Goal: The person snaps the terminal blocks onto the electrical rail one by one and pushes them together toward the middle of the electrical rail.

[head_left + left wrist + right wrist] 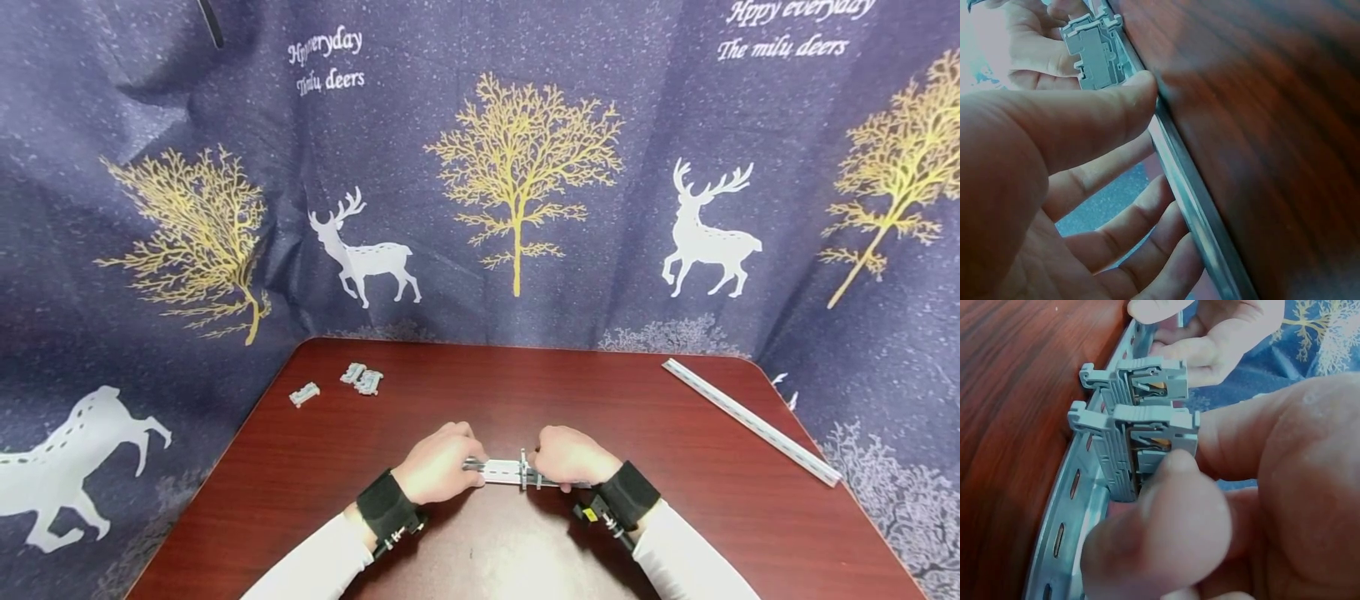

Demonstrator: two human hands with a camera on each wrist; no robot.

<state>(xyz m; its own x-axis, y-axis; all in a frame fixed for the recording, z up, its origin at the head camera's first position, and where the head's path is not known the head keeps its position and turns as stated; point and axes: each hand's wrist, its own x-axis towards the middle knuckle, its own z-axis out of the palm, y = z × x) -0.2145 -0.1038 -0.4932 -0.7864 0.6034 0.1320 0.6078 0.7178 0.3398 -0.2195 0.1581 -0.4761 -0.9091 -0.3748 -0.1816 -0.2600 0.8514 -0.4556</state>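
Lower centre: left hand (pixel 442 468), fingers gripping a slotted rail (pixel 502 472); right hand (pixel 576 456), fingers pinching one of two modules (pixel 1155 414) apparently mounted. Left of frame: loose modules (pixel 368 382), seemingly yet unfitted.

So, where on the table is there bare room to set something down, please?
The table is bare at its far middle, between the loose grey pieces and the long rail, and between that rail and the right hand. It is crowded between that hand and the left hand, around the held rail and two grey modules.
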